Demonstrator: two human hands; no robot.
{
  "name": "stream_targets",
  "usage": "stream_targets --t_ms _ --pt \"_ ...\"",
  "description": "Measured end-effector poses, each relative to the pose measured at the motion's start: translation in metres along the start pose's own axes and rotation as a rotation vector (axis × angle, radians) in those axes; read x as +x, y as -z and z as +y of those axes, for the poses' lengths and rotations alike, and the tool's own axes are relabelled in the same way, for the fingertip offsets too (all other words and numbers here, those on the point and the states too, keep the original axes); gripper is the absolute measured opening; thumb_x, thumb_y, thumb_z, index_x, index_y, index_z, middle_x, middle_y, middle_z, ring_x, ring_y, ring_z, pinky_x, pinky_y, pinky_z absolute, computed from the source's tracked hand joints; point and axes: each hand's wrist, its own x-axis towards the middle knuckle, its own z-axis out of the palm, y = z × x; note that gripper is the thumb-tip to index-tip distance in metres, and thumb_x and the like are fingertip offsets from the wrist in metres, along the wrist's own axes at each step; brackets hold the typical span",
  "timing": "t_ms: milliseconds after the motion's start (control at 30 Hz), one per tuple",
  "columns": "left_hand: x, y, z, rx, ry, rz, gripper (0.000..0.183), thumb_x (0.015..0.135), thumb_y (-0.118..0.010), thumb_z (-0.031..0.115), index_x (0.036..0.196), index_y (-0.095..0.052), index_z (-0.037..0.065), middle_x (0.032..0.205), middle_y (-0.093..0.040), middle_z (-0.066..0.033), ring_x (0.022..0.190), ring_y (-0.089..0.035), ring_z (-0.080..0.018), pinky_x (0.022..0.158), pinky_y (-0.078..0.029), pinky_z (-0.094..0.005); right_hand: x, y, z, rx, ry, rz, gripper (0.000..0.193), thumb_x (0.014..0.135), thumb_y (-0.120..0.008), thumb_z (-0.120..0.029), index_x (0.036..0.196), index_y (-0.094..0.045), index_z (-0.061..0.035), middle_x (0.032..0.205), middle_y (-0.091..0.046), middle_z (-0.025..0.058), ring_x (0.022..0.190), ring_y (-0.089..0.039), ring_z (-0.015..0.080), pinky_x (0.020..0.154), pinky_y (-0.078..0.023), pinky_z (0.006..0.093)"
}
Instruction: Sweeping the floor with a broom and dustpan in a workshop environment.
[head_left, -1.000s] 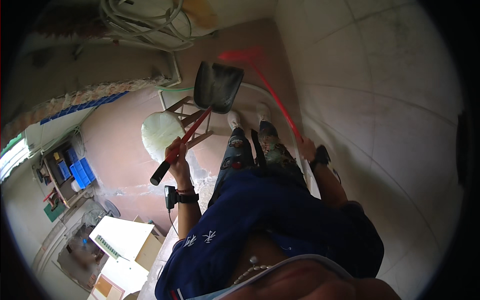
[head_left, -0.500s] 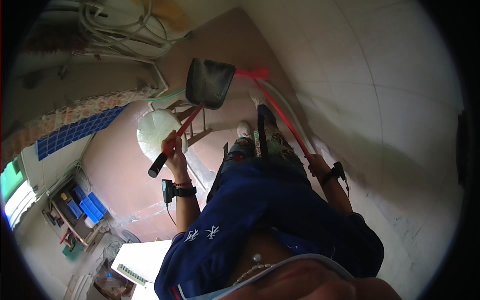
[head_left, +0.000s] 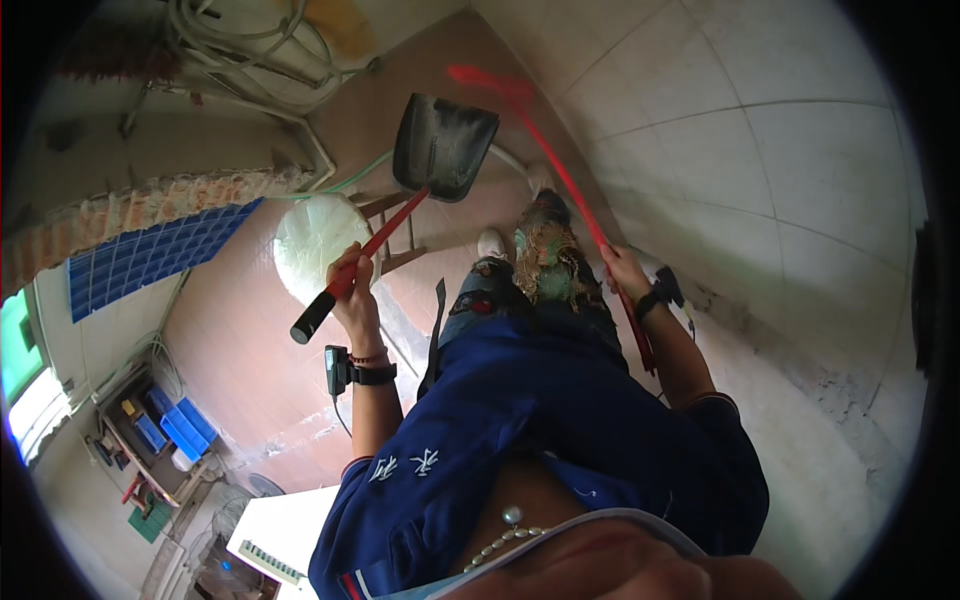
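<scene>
My left hand (head_left: pixel 352 290) is closed round the red shaft of a shovel (head_left: pixel 445 148), just above its black end grip. The shovel's wide black blade has raised sides and is held out ahead, beside a round pale-topped stool (head_left: pixel 318 250). In my right hand (head_left: pixel 627 272) is the long red stick of a broom (head_left: pixel 565 172), its lower end passing back along my forearm. The broom's red head is smeared by motion, ahead and right of the blade and apart from it. Both wrists wear black straps with small devices.
A tiled wall (head_left: pixel 715 150) runs close along my right. Coiled hoses (head_left: pixel 250 50) hang at far left, above a rough brick edge (head_left: pixel 150 215). A blue panel (head_left: pixel 160 250), a shelf with a blue crate (head_left: pixel 188 428) and a white appliance (head_left: pixel 285 525) lie to the left.
The broom head has swung forward and away from the blade's right edge, with my right hand moving forward. The shovel blade has shifted slightly right and forward. My legs have shifted.
</scene>
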Motion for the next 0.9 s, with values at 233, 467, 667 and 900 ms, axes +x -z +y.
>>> stream_targets --t_ms 233,467,667,900 --pt "-0.012 -0.005 0.015 0.017 0.009 0.000 0.015 0.080 -0.060 0.004 0.094 -0.055 0.000 0.111 -0.053 -0.0192 0.107 -0.050 -0.0255 0.092 -0.039 -0.0339 0.097 -0.026 -0.041 -0.504 0.137 0.161 0.029 0.088 -0.042 -0.029 0.088 -0.055 -0.0031 0.057 -0.055 0.0128 0.045 -0.055 0.0259 0.043 -0.042 0.0386" --pt "-0.011 -0.027 0.003 0.049 -0.039 0.004 0.014 0.079 -0.060 0.003 0.092 -0.055 0.001 0.111 -0.054 -0.0194 0.106 -0.051 -0.0265 0.087 -0.044 -0.0323 0.171 -0.005 0.014 -0.792 0.303 0.216 0.029 0.087 -0.041 -0.026 0.101 -0.057 -0.0052 0.078 -0.060 0.0208 0.073 -0.059 0.0353 0.064 -0.043 0.0426" --pt "-0.006 -0.046 -0.011 0.109 -0.018 -0.039 0.013 0.080 -0.060 0.002 0.092 -0.055 0.000 0.110 -0.054 -0.0196 0.106 -0.051 -0.0257 0.089 -0.042 -0.0332 0.041 0.112 0.190 -0.865 0.224 0.229 0.031 0.087 -0.040 -0.028 0.095 -0.057 -0.0025 0.088 -0.058 0.0241 0.083 -0.056 0.0395 0.073 -0.043 0.0454" --pt "-0.046 -0.077 -0.037 0.157 -0.073 -0.099 0.013 0.079 -0.061 0.004 0.090 -0.056 0.000 0.107 -0.056 -0.0190 0.102 -0.054 -0.0254 0.089 -0.042 -0.0345 -0.186 0.185 0.358 -0.650 -0.152 0.380 0.030 0.086 -0.042 -0.024 0.097 -0.058 -0.0015 0.087 -0.060 0.0218 0.083 -0.058 0.0373 0.073 -0.044 0.0426"
